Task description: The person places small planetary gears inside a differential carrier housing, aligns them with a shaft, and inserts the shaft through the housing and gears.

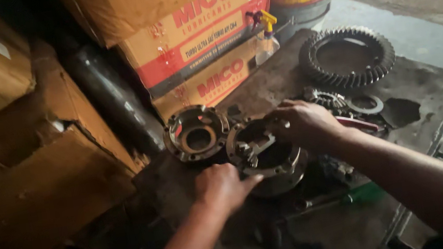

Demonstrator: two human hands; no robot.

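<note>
The person stands at a dirty metal counter (pixel 286 81) and works with both hands on a round metal housing (pixel 267 156) that lies near the middle of the counter, close to its front edge. The left hand (pixel 221 187) rests against the near rim of this housing, with the fingers loosely curled and the thumb pointing toward the part; it presses on the rim but does not close around it. The right hand (pixel 304 123) lies over the far side of the same housing, the fingers bent down onto its top edge, and I cannot tell if they grip something small there. The two hands are apart, one on each side of the part. Just beside the housing, to the left and a little behind, a second round metal flange (pixel 195 133) lies with its hollow side up. A big ring gear (pixel 347 57) with slanted teeth lies well apart at the far end of the counter. A smaller gear (pixel 325 99) and a flat metal ring (pixel 365 103) lie behind the right hand. A clear spray bottle (pixel 265 40) with a yellow top stands against stacked cardboard boxes (pixel 201 33).
</note>
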